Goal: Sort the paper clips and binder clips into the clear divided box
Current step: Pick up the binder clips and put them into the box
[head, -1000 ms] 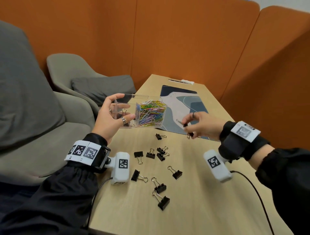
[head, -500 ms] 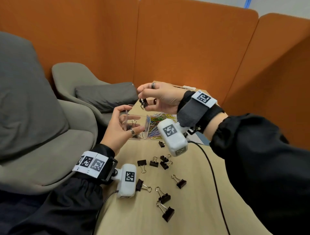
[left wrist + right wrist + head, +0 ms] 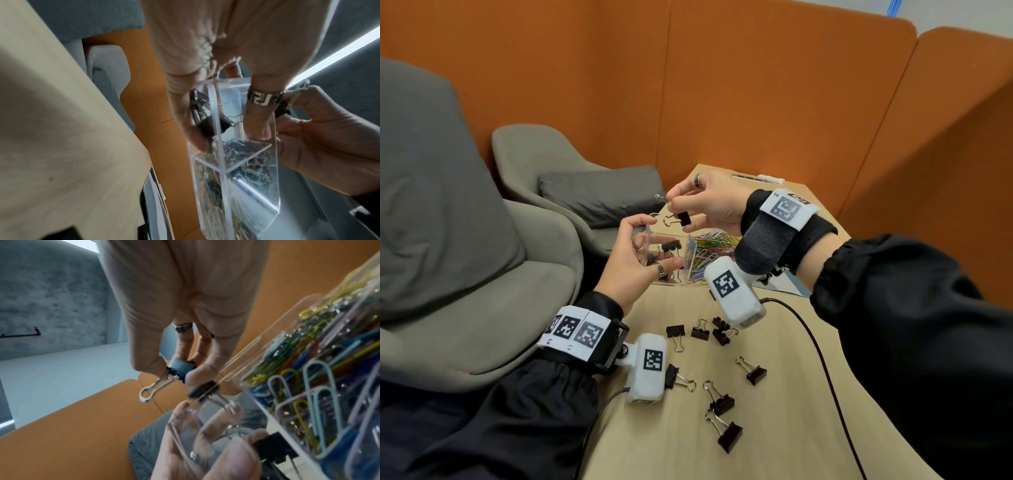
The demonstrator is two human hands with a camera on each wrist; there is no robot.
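My left hand [image 3: 640, 260] grips the clear divided box [image 3: 681, 270] and holds it tilted above the table's far left edge. One compartment is packed with coloured paper clips [image 3: 709, 250]; the compartment nearer my hand holds a black binder clip [image 3: 671, 246]. My right hand [image 3: 702, 209] pinches another black binder clip [image 3: 683, 218] just over the box's open top. In the right wrist view that held binder clip [image 3: 180, 371] sits between thumb and fingertips, next to the box [image 3: 308, 386]. Several black binder clips [image 3: 719, 401] lie loose on the wooden table [image 3: 784, 428].
A dark cable [image 3: 825, 370] runs across the table to the right wrist camera. Grey armchairs [image 3: 482, 274] stand left of the table, and orange partition walls [image 3: 756, 102] close off the back and right. A patterned mat lies behind the box.
My right hand has carried the binder clip up from the table to the box and now holds it lower and further left over the open compartment. The left hand keeps holding the box.
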